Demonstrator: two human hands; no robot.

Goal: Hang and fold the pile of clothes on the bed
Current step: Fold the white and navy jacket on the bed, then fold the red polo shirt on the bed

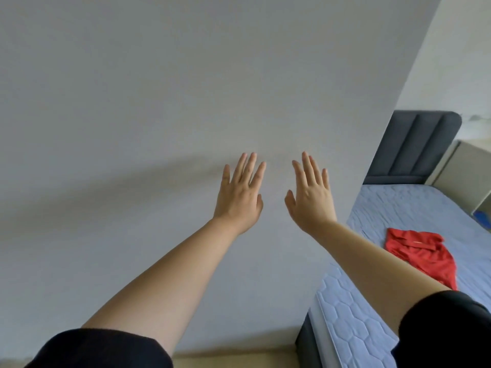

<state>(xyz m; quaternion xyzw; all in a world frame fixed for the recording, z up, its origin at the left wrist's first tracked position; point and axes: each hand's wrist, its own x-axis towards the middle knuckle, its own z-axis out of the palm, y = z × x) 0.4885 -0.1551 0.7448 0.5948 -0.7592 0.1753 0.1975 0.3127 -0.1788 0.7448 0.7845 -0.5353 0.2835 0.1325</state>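
Both arms reach up and forward in front of a plain, matte white wall (pixel 132 102). The left hand (pixel 239 197) and the right hand (pixel 309 197) are held side by side with a narrow gap between them, backs towards the camera. Their fingers (pixel 251 168) are straight and slightly spread, and they hold nothing. Whether the fingertips touch the wall cannot be told. Black short sleeves, the left (pixel 101 349) and the right (pixel 446 328), cover the upper arms.

At the right stands the bed. Its mattress (pixel 398 203) is pale blue-grey and quilted, with a wavy stitch on top and a hexagon pattern down its side panel (pixel 345 322). A dark grey upholstered headboard (pixel 414 147) with vertical padded channels and rounded corners rises at the far end. A dark grey bed frame (pixel 303 343) shows under the near corner.

The only clothing in view is a red garment (pixel 422 253), thin, creased and crumpled into a loose heap. It lies on top of the mattress, towards its near edge and well away from the headboard. The right forearm hides part of it. The garment is well apart from both hands, lower and to the right of the right hand's fingers.

A beige cabinet (pixel 462 166) stands beyond the far side of the mattress, and a strip of beige floor (pixel 233 357) runs along the foot of the wall.
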